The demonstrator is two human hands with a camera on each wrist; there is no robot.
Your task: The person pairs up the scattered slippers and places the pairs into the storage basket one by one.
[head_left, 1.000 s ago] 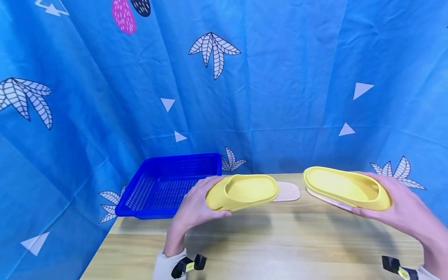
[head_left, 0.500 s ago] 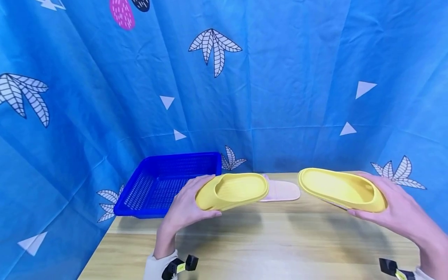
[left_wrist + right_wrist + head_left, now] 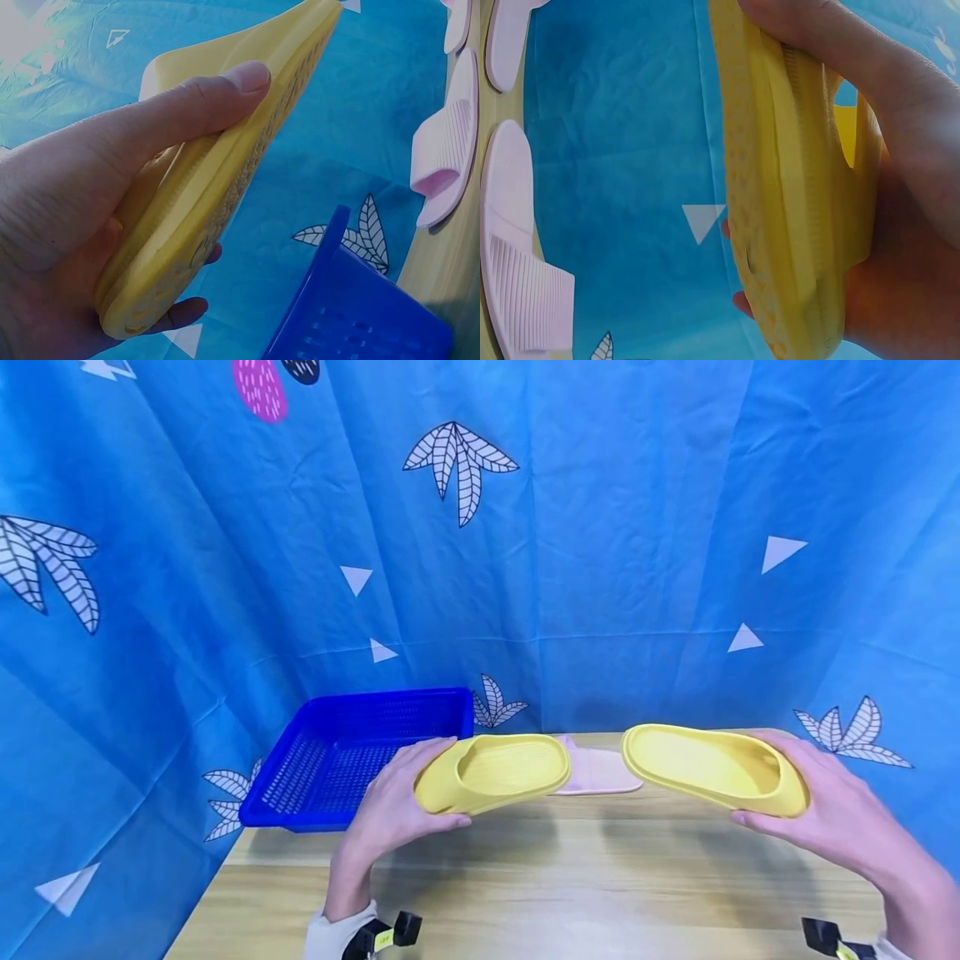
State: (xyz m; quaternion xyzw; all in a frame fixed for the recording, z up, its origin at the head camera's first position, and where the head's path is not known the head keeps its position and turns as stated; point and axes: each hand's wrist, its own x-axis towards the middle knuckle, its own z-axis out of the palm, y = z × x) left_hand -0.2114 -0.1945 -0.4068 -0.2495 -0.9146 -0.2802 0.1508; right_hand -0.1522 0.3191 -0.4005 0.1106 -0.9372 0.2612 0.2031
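Note:
My left hand [image 3: 397, 802] grips a yellow slipper [image 3: 517, 764] by its toe end, thumb along the near side and fingers round the far side. In my right hand [image 3: 832, 797] is the matching yellow slipper [image 3: 690, 760], also held by the toe, its heel pointing left. Both slippers are raised above the table with their heels facing each other. Behind them on the tabletop lies a pink slipper [image 3: 600, 770], partly covered in the head view. Each wrist view shows two pink slippers, such as this ribbed one [image 3: 529, 292] in the right wrist view.
A blue perforated plastic basket [image 3: 352, 768] stands at the back left of the wooden table [image 3: 570, 885], just behind my left hand. A blue patterned curtain [image 3: 600, 527] hangs behind the table and along its left side.
Both hands still hold the yellow slippers. My left hand has moved left with its slipper, uncovering more of the pink one; my right hand has drifted left and slightly down.

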